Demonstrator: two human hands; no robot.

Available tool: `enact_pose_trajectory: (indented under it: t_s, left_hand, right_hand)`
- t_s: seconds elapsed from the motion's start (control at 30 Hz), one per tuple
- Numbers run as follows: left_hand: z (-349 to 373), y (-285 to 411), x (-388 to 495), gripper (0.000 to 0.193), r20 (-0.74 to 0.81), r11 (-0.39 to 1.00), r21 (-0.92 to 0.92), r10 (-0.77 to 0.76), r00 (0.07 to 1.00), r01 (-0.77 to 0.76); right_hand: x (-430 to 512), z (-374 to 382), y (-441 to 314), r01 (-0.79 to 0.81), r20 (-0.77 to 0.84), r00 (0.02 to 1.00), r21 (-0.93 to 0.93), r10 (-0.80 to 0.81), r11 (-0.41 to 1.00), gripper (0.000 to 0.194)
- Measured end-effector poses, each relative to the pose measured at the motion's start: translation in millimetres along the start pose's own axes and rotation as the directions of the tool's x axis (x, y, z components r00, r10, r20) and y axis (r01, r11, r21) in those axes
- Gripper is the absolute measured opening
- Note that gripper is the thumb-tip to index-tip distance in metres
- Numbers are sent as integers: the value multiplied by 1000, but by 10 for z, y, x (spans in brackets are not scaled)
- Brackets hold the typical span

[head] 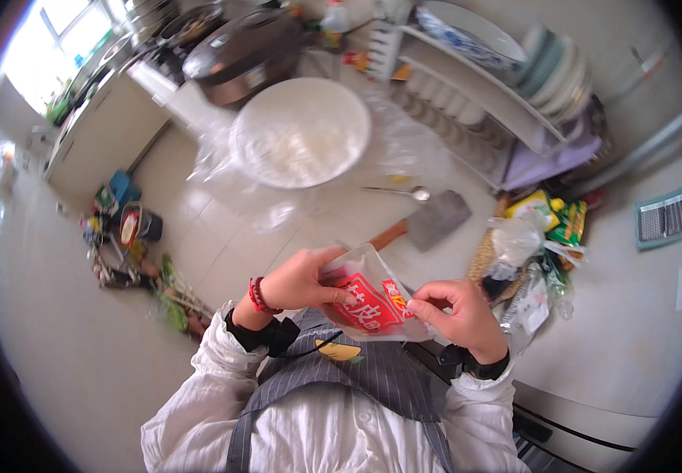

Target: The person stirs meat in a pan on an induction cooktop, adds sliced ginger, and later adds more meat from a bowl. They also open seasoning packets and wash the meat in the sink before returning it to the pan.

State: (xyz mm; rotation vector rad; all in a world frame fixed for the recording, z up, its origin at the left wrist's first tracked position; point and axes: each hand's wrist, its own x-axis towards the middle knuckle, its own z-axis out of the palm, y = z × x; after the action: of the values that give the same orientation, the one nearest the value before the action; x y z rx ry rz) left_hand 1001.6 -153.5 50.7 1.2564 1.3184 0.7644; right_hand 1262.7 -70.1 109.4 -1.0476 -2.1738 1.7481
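Note:
A printed plastic food packet (370,301), red and translucent, is held in front of my apron. My left hand (308,281) grips its left side, thumb across the front. The fingertips of my right hand (456,310) pinch its right edge. Just beyond the packet lies a cleaver (438,220) with a wooden handle, and a metal spoon (419,194) rests by its blade. Farther off stands a large white bowl (299,133) with pale, whitish contents that I cannot make out. Clear plastic film (213,159) spreads around and under the bowl.
A dark lidded cooker (240,53) stands behind the bowl. At the right are a dish rack (477,83) with stacked plates (560,77) and a woven basket (483,260) with bags. Vegetables (175,295) and small bins (145,222) lie lower left; a teal-framed grater (666,217) is far right.

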Motion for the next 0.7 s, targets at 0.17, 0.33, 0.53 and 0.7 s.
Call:
enact_pose_trajectory:
  t_s: [0.17,0.33,0.53,0.7]
  left_hand:
    - [-455,-679,-1040,48,-533,869,385,485,693,-312]
    - [-634,-1070,-2091,27,-765,981,-109,21,643,-162]
    - [-962,-1434,-2682,31,-739,952,-302,-206,641,-42]
    - [-1548,-1714,-2884,31,-752,863,-427,-172,636,-271]
  right_hand:
    - [566,1282,-357,-7,297,951,308,-89,951,16]
    - [1156,2572,-650,94,320,934,215,-162,972,15]
    - [1755,3568,-834,211,498,828,149,-258,966,14]
    - [2390,4100,-1067,171,599,766,159,-233,972,13]
